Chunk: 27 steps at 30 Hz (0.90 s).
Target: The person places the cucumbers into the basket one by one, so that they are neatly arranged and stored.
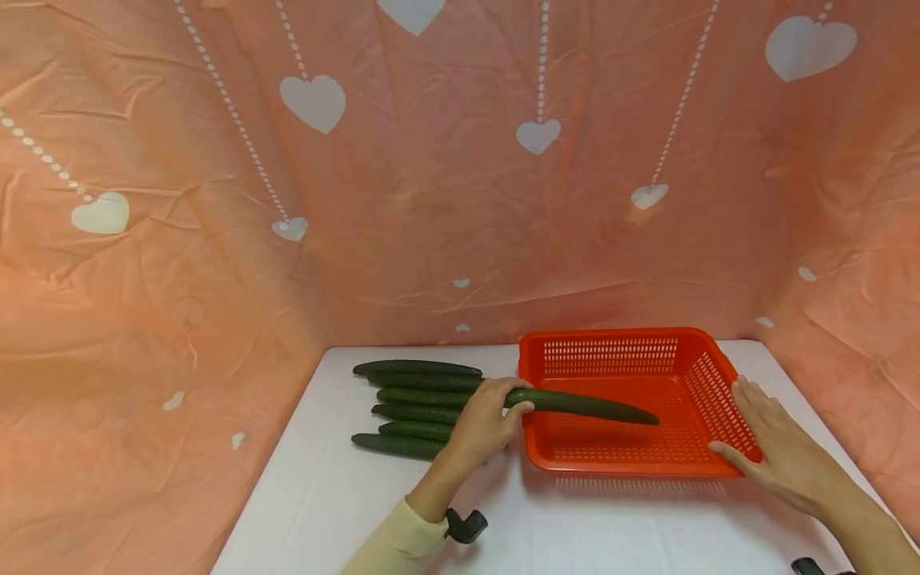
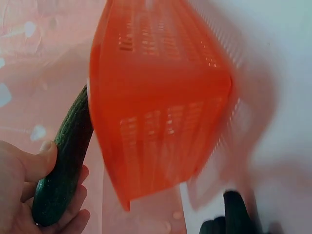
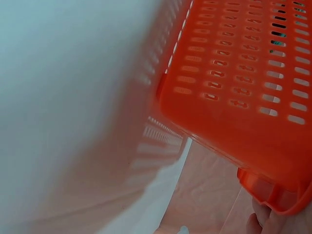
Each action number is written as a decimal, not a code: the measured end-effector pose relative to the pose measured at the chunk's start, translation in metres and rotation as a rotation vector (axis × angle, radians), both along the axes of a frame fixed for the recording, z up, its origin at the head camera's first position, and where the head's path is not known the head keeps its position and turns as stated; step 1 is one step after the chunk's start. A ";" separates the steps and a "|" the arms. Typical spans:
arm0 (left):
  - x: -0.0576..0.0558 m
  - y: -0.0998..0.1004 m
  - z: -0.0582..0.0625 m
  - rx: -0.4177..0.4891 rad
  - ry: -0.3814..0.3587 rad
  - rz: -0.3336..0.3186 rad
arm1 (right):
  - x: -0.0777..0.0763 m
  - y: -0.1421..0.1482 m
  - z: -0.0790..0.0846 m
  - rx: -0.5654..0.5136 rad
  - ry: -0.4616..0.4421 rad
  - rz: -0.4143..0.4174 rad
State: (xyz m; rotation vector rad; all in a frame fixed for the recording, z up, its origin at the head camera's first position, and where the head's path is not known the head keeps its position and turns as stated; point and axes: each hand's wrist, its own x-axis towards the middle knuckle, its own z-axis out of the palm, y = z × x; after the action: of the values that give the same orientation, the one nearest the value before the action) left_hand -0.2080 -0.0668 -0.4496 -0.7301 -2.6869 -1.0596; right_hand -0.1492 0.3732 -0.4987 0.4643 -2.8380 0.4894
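Note:
In the head view my left hand grips a long dark green cucumber near one end, its thumb and fingers around it. The cucumber's tapered far end reaches over the left rim of a red plastic basket. From the left wrist view, thumb and fingers pinch the thick end of the cucumber beside the basket wall. My right hand rests at the basket's right rim, fingers extended along it and thumb over the front corner. The right wrist view shows fingertips by the rim.
Several cucumbers lie side by side on the white table, left of the basket and partly behind my left hand. An orange-pink cloth with pale hearts hangs behind and at the sides.

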 end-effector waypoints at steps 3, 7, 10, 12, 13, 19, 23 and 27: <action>-0.002 0.012 -0.001 -0.024 0.017 -0.019 | 0.001 -0.001 0.000 -0.004 0.015 0.008; -0.003 0.025 -0.003 -0.049 0.031 -0.030 | 0.000 -0.002 0.000 -0.011 0.039 0.024; -0.002 0.034 -0.004 -0.074 0.020 -0.033 | -0.001 -0.002 0.000 -0.010 0.043 0.024; -0.001 0.042 -0.005 -0.101 0.020 -0.037 | 0.000 -0.001 0.001 -0.008 0.041 0.021; 0.000 0.045 -0.005 -0.114 0.023 -0.037 | 0.000 -0.001 0.001 -0.006 0.043 0.021; 0.005 0.064 -0.008 -0.167 0.061 -0.040 | 0.000 -0.002 0.000 -0.016 0.060 0.028; 0.007 0.075 -0.012 -0.172 0.058 -0.024 | 0.001 -0.003 -0.002 -0.017 0.070 0.031; 0.007 0.084 -0.012 -0.177 0.017 -0.005 | 0.001 -0.004 -0.001 -0.009 0.073 0.024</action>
State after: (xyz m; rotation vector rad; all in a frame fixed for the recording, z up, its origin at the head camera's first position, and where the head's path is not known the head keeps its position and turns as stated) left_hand -0.2012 0.0173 -0.4612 -0.7717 -2.7906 -0.8200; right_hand -0.1481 0.3696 -0.4992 0.5040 -2.7619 0.4793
